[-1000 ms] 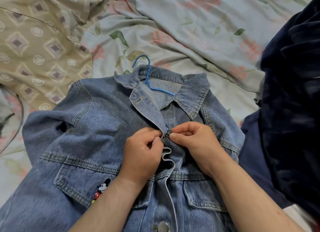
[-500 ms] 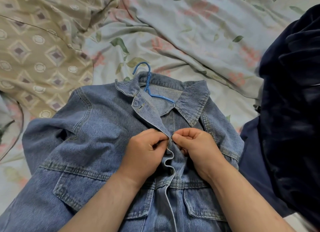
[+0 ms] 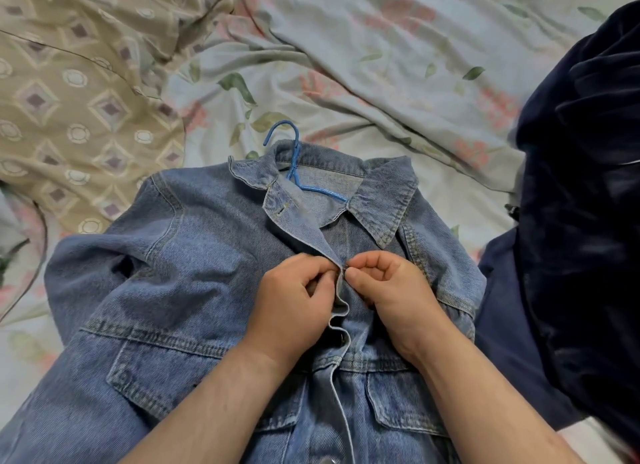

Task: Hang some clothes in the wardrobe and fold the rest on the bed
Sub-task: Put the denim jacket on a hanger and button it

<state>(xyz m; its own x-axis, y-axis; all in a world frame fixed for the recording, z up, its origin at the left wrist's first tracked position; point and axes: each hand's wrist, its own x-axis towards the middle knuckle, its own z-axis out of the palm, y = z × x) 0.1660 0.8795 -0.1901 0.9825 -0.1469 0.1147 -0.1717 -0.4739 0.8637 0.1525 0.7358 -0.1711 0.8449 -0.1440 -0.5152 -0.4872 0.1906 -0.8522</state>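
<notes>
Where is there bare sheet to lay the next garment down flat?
Bare floral sheet lies beyond the denim jacket's collar, between the beige patterned cover and the dark navy pile. Nearer is crowded: the jacket fills the middle, with the left hand and right hand pinching its front.

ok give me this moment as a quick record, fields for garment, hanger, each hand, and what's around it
garment: denim jacket, flat on the bed sheet, front up
hanger: blue hanger inside the collar, hook sticking out
left hand: pinching the left front edge
right hand: pinching the right front edge at a button
around: dark blue clothes at right, beige patterned cloth at left
</notes>
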